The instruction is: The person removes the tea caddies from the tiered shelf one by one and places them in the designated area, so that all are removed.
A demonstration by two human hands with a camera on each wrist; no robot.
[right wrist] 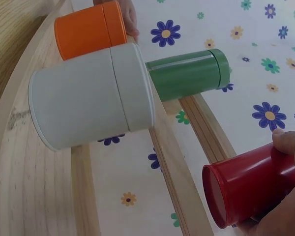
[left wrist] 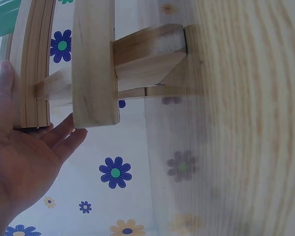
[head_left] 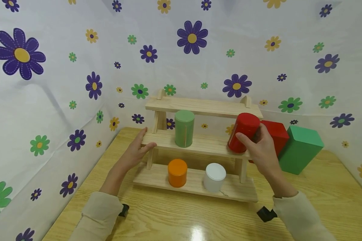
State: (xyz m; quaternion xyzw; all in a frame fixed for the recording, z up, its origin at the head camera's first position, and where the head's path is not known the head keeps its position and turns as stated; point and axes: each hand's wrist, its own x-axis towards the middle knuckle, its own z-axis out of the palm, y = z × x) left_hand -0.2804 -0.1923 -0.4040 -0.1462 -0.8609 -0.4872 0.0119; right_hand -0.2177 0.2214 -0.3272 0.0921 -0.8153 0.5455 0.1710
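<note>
- Three canisters upright on the wooden rack (head_left: pixel 203 105), apparently settled: green canister (head_left: pixel 184 130) on the middle shelf (head_left: pixel 209 144), left of centre; orange canister (head_left: pixel 177 174) and white canister (head_left: pixel 215 177) apart on the lower shelf (head_left: pixel 194 182), untouched;
- Unfinished, as far as can be judged: the red canister (head_left: pixel 244 124); at the right end of the middle shelf, tilted, top leaning right, underside showing in the right wrist view; seemingly not seated flat; whether being set down or lifted away, impossible to tell;
- Inside the right grip (head_left: pixel 263 147), clasped from the right: thumb across the near face, fingers round the far side, mostly hidden; lid above the thumb, base below it;
- Clenched on the left end of the middle shelf: the left grip (head_left: pixel 137 152); well apart from the red canister, apparently steadying the wooden rack;
- Beyond the right grip, upright on the worktop (head_left: pixel 157 211): red box (head_left: pixel 277 135) and green box (head_left: pixel 303 147); no contact with the right grip discernible.
</note>
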